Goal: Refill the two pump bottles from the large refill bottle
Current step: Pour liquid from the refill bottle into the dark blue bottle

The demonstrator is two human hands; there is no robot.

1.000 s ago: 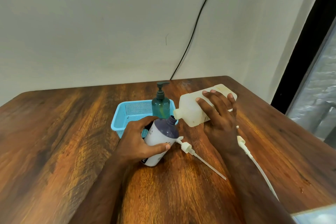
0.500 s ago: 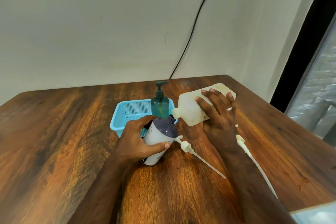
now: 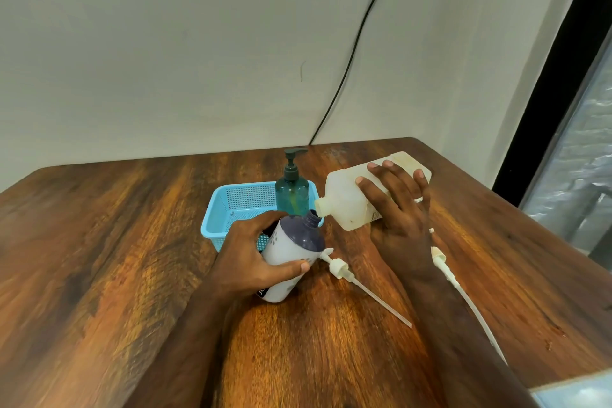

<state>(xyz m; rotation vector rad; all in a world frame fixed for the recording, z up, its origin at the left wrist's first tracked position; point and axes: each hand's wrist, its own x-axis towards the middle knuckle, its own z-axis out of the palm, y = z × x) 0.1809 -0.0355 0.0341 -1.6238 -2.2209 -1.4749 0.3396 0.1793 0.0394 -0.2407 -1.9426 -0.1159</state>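
My left hand (image 3: 255, 255) grips a white pump bottle with a dark purple shoulder (image 3: 294, 252), tilted toward the right with its neck open. My right hand (image 3: 397, 219) holds the large translucent white refill bottle (image 3: 347, 199) tipped on its side, spout touching the purple bottle's mouth. A teal pump bottle (image 3: 292, 192) with its pump fitted stands upright in the blue basket (image 3: 228, 209). A white pump head with its tube (image 3: 357, 281) lies on the table between my hands. A second white pump with a long tube (image 3: 453, 278) lies right of my right wrist.
The wooden table (image 3: 99, 258) ends at its right edge close to a dark window frame (image 3: 546, 76). A black cable (image 3: 351, 53) runs down the wall behind the table.
Both hands and bottles have stayed nearly still; the refill bottle's spout has stayed at the purple bottle's mouth.
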